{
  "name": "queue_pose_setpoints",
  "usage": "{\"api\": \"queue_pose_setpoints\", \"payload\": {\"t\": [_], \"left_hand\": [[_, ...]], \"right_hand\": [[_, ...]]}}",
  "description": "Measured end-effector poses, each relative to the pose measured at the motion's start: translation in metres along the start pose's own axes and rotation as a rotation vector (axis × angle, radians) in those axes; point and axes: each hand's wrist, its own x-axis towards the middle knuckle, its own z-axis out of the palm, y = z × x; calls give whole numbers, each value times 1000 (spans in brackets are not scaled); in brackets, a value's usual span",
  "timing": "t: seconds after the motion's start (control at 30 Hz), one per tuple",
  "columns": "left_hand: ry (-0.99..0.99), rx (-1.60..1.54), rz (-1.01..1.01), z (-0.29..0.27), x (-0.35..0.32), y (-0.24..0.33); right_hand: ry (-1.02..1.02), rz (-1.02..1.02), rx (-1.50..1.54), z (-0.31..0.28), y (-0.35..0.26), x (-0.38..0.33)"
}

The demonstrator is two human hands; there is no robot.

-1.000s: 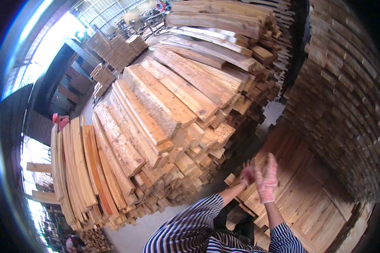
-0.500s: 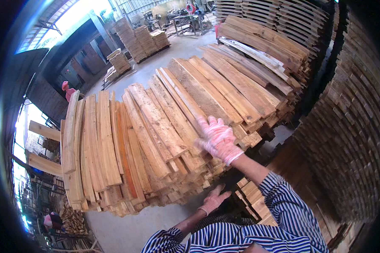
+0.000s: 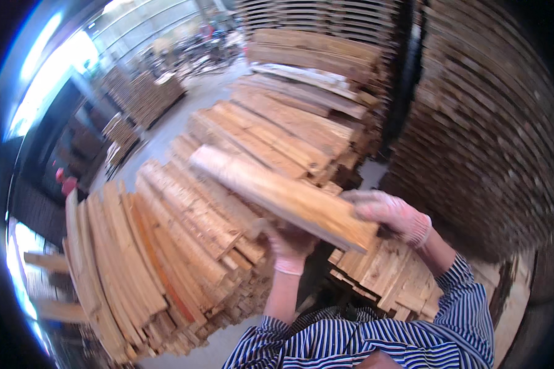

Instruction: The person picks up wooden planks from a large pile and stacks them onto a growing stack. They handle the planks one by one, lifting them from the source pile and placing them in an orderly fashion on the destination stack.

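The long plank, lifted above the heap of planks and pointing to 10 o'clock, looks stiff, rough and fairly heavy, so the left hand supports it from below, fingers curled under, while the right hand lies with fingers pressed together on its near end.

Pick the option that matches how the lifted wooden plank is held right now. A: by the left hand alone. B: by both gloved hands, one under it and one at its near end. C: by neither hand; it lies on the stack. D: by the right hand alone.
B: the left hand supports the wooden plank from below while the right hand grips its near end, raised above the stacked boards.
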Motion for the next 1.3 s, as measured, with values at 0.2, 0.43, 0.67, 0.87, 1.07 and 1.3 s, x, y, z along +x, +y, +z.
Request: {"api": "queue_pose_setpoints", "payload": {"t": [0.2, 0.43, 0.67, 0.87, 1.07, 1.3], "left_hand": [[-360, -125, -99, 2, 16, -91], [-2, 482, -733, 1, -28, -260], [8, 793, -929, -45, 38, -342], [-6, 737, -994, -113, 64, -378], [-40, 728, -1035, -113, 57, -399], [-1067, 1385, -935, -69, -16, -440]], "right_hand": [[33, 775, -156, 22, 49, -182], [1109, 777, -292, 105, 129, -228], [1508, 1025, -218, 94, 262, -343], [1244, 1307, -456, 37, 310, -373], [1127, 1261, -717, 57, 302, -353], [1404, 877, -254, 60, 265, -395]]}}
